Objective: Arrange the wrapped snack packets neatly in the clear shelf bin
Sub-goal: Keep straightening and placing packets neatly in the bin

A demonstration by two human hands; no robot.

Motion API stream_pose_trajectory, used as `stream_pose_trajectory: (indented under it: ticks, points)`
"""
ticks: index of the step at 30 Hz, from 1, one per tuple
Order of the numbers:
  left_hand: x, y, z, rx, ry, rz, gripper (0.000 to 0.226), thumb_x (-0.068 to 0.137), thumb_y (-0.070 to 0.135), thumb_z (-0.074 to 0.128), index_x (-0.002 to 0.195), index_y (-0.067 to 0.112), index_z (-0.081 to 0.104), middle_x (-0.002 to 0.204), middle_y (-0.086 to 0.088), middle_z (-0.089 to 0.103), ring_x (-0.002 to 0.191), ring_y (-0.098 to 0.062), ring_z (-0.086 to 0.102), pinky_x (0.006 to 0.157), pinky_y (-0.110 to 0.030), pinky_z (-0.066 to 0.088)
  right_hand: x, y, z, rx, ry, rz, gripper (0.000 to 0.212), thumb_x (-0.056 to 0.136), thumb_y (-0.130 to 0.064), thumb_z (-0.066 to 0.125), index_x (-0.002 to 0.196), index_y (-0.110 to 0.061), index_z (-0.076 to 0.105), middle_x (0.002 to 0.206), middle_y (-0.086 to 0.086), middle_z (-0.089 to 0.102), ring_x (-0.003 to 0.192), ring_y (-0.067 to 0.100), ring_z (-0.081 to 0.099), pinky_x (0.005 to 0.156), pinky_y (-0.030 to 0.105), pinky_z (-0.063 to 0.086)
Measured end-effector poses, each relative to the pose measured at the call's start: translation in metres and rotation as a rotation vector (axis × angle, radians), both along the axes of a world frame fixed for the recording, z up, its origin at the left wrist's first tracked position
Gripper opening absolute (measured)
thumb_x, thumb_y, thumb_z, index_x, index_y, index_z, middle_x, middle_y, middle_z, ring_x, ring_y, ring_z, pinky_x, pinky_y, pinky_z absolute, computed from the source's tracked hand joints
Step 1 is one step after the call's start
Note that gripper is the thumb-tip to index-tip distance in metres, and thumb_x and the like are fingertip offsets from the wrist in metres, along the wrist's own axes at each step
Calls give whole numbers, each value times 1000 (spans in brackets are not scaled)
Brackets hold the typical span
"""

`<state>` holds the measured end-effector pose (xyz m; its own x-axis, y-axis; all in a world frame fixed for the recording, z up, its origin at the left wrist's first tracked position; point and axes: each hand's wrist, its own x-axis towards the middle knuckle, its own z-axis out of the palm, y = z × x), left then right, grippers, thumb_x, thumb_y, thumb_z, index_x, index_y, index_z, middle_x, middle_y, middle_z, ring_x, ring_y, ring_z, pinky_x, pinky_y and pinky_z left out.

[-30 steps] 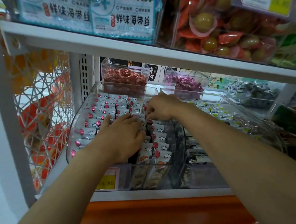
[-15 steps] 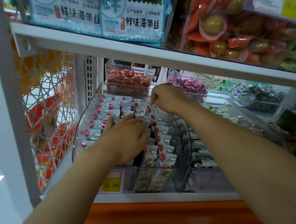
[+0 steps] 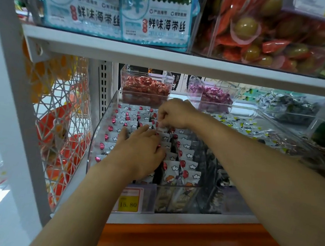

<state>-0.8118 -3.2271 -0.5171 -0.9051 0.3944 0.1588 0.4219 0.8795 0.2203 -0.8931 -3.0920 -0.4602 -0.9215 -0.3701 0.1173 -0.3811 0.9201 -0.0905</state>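
The packets (image 3: 175, 167) stand in rows inside the clear bin (image 3: 96, 134). The left hand (image 3: 140, 150) lies flat on the middle rows, fingers straight. Further back, the right hand (image 3: 173, 114) has its fingers curled, pinching the top of one of the packets.

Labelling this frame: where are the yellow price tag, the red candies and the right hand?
yellow price tag (image 3: 128, 203): head view, its yellow face.
red candies (image 3: 145, 88): head view, middle of the heap.
right hand (image 3: 175, 113): head view, back of the hand.
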Motion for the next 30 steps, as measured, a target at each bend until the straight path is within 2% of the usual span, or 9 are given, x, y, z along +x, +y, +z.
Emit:
stream_pose_trajectory:
  ticks: [2,7,9,11,13,17,23,25,30]
  points:
    - [1,0,1,7,-4,1,50,98,41,27,143,23,33,156,7,19,145,-13,4,113,-53,-2,0,-1,1,-8,24,15,9,79,-22,73,86,-18,69,85,-10,64,79,7,51,79,29,37]
    - [3,-1,3,-4,-9,4,50,98,41,28,144,22,32,157,6,19,145,-13,4,113,-52,-3,5,-6,-9,143,61,37,5,85,-20,66,89,-19,69,99,-6,68,100,15,56,105,44,30]
    - [4,-1,3,-7,-9,4,50,98,41,27,144,21,32,157,5,19,145,-13,4,113,-51,-3,5,-6,-7,127,47,35,6,85,-22,67,89,-19,70,94,-8,67,96,12,57,103,43,32]
    - [5,-1,4,-5,-13,5,50,98,40,27,144,22,31,157,5,18,145,-13,4,114,-51,-3,5,-3,-1,83,14,19,9,83,-26,70,89,-19,72,87,-12,67,86,8,57,93,36,39]
    - [5,-1,5,4,-18,5,50,99,40,27,145,22,30,157,5,17,145,-13,3,114,-50,-4,2,3,5,3,24,-22,10,83,-23,69,91,-18,73,93,-7,70,83,8,60,85,31,46]
    - [5,-1,5,33,-21,3,50,99,39,28,146,23,28,157,6,16,145,-12,3,114,-49,-6,-2,16,11,-17,164,-146,9,87,-16,64,93,-14,70,104,3,69,94,18,62,94,37,48]
    - [6,-2,5,44,-15,6,49,99,38,28,145,23,29,157,5,18,145,-13,3,114,-50,-5,5,10,7,240,123,-226,17,87,-13,62,104,-17,65,135,16,42,126,33,35,102,41,32]
    - [7,-2,6,52,-11,5,48,99,37,28,145,24,30,157,6,19,145,-13,3,114,-50,-5,6,8,5,295,135,-223,20,88,-9,59,106,-15,63,132,15,45,124,32,35,100,40,32]
    - [10,-3,12,117,34,1,44,100,35,30,141,21,37,153,3,29,144,-16,13,117,-50,5,8,16,13,113,196,-175,9,90,-4,52,95,-8,58,104,12,59,96,26,54,87,37,47]
